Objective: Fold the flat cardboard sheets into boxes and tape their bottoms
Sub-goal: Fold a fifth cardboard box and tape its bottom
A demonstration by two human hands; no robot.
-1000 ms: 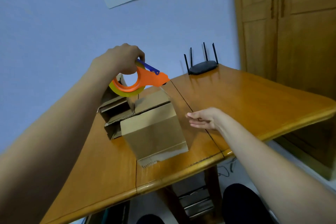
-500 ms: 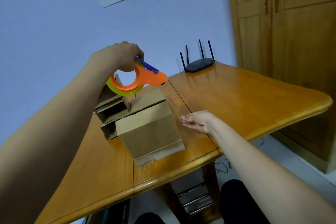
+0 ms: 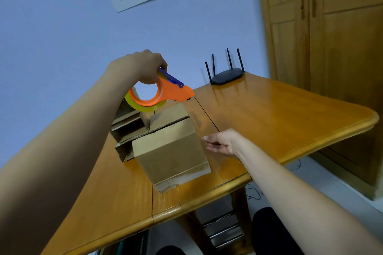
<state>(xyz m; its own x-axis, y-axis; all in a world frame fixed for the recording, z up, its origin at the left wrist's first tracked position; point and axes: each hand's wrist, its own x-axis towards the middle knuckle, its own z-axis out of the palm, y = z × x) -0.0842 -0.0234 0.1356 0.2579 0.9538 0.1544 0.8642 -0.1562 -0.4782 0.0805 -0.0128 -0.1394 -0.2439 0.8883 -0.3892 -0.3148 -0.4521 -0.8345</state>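
Now gripping the orange tape dispenser (image 3: 160, 94) in the left hand (image 3: 141, 66), fingers curled round its top, holding it just above the far top edge of the folded cardboard box (image 3: 170, 147). Resting the right hand (image 3: 220, 141) flat and released, fingers straight, just beside the box's right side. Standing upright on the wooden tabletop (image 3: 279, 114), more cardboard boxes (image 3: 127, 124) behind it; sitting farther back, a black router (image 3: 227, 73).

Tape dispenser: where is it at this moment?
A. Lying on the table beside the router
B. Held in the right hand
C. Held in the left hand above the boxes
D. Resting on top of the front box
C: the left hand grips the orange tape dispenser in the air above the cardboard boxes; the right hand holds nothing.
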